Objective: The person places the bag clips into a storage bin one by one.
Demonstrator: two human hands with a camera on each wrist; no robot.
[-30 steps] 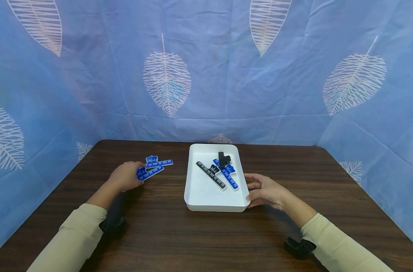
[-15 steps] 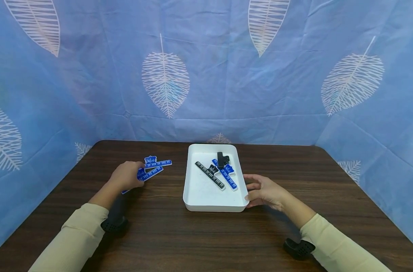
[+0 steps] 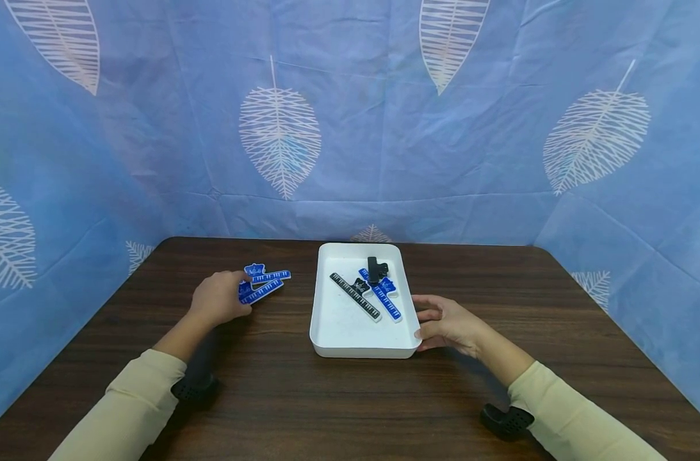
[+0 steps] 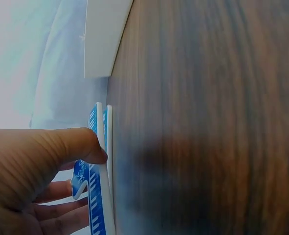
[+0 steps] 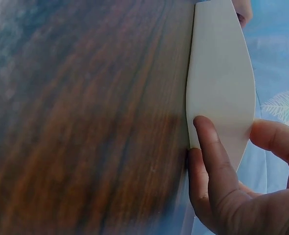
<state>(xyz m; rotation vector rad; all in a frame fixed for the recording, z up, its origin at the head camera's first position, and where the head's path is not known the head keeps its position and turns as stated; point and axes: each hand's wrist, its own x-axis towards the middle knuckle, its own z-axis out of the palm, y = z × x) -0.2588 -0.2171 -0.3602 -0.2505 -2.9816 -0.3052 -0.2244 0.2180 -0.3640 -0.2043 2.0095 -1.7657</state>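
My left hand (image 3: 218, 299) pinches a blue clip (image 3: 261, 292) printed with white piano keys, low over the table. In the left wrist view the thumb (image 4: 85, 145) presses on its white edge while the other fingers curl behind it. Just beyond lies a second blue clip (image 3: 271, 276), partly overlapped by the first in the head view. My right hand (image 3: 449, 325) touches the right side of a white tray (image 3: 338, 333). In the right wrist view its fingertips rest against the outer wall and one digit meets the rim.
Inside the tray are a black piano-key clip (image 3: 354, 297), a blue clip (image 3: 387, 303) and a black clip (image 3: 374, 269) overlapping the blue one. The dark wooden table (image 3: 350, 410) backs onto a blue leaf-patterned curtain (image 3: 350, 160).
My left hand has moved slightly right with the blue clip, whose far end now reaches further toward the tray. My right hand stays at the tray's side.
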